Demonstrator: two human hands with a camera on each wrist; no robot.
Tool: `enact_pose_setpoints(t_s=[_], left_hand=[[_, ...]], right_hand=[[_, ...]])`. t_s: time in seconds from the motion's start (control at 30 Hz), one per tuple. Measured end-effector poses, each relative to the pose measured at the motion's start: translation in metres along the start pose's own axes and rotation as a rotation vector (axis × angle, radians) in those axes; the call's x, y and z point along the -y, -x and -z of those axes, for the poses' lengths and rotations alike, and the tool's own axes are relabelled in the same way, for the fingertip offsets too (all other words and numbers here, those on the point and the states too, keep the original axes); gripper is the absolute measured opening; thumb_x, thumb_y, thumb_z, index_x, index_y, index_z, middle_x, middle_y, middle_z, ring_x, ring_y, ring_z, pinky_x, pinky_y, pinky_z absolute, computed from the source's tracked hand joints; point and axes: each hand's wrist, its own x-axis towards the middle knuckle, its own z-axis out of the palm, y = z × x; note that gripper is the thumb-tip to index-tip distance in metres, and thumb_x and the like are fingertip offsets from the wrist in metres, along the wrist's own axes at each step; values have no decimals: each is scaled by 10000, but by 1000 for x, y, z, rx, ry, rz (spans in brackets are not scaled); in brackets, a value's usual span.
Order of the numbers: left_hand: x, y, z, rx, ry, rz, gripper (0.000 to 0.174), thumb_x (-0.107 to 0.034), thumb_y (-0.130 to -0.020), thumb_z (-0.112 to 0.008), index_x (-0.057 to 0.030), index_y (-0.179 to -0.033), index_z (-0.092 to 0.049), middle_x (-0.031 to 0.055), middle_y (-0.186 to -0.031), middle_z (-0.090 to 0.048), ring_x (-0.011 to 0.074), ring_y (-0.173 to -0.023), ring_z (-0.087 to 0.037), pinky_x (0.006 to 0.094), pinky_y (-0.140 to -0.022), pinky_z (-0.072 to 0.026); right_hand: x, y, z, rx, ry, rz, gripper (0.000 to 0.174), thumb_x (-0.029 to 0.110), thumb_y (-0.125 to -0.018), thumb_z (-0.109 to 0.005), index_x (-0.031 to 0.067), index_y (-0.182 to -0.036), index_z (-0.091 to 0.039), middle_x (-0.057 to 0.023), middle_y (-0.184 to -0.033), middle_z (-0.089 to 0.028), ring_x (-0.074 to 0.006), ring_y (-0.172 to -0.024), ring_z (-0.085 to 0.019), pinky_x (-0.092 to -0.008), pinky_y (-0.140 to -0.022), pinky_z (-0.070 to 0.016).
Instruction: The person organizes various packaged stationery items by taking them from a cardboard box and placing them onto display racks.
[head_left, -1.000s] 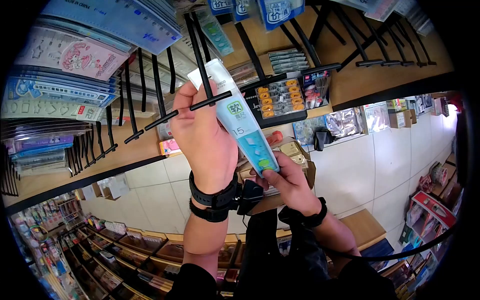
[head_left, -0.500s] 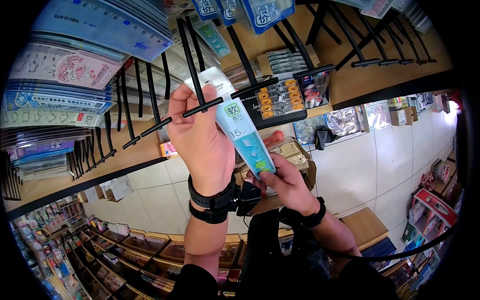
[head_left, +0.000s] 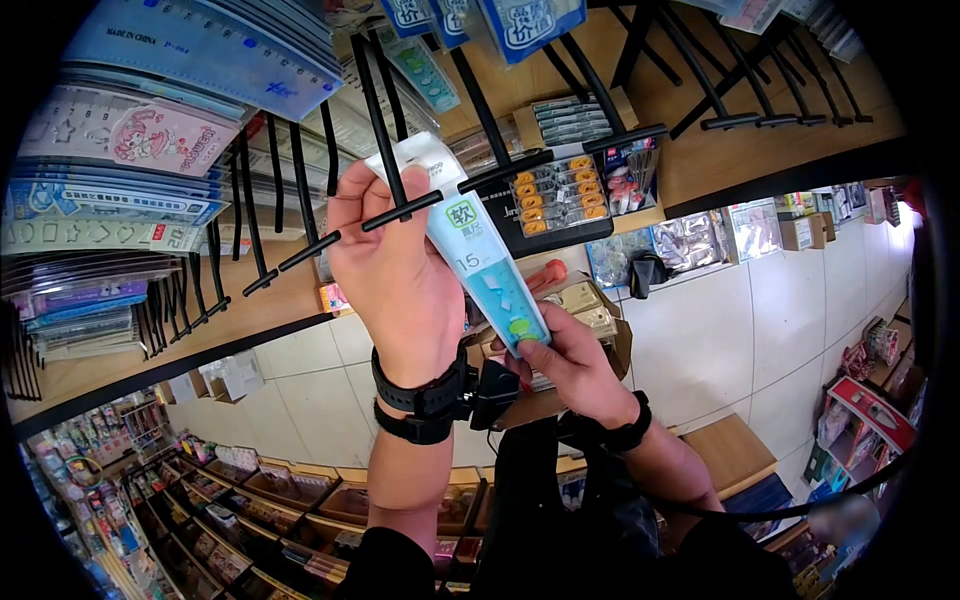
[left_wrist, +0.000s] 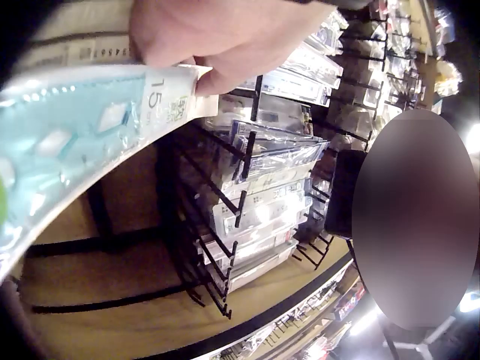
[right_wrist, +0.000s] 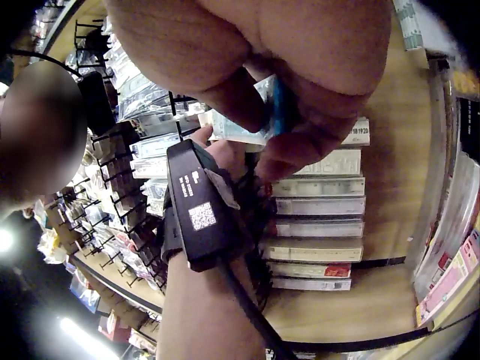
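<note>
Ruler pack (head_left: 484,275) slants between both hands near shelf (head_left: 800,158), white end up, blue end down. Left hand (head_left: 400,275): grip pinches white end, thumb in front. Right hand (head_left: 585,375): grip pinches blue end, thumb in front. In head view, hook (head_left: 380,120) crosses before left hand; cannot tell whether it threads pack. More rulers (head_left: 215,60) hang at left. Carton (head_left: 618,350) lower down, beside tiled floor (head_left: 690,330).
</note>
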Motion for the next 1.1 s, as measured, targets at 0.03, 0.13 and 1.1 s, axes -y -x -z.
enact_pose_setpoints(t_s=[0.03,0.13,1.1], left_hand=[[0,0,1,0,0,1,277,-8,-822,-633,-10,-1048,-474,59,-865,-621,104,-792,-585,238,-740,-462],[1,0,6,-12,-46,31,349,42,-810,-536,-29,-1142,-456,93,-998,-598,171,-898,-586,314,-809,-487],[3,17,19,26,83,190,158,-26,-840,-611,-6,-983,-545,83,-905,-642,138,-826,-619,259,-769,-498]], right_hand=[[0,0,1,15,17,18,228,6,-912,-448,-23,-1137,-467,-62,-938,-583,-109,-754,-556,-252,-702,-470],[-3,0,3,21,23,34,272,-2,-908,-449,-23,-1179,-439,-62,-925,-575,-110,-755,-555,-254,-709,-472],[-22,19,21,-129,50,36,281,35,-901,-514,5,-1174,-456,-17,-877,-564,-56,-681,-523,-200,-599,-437]])
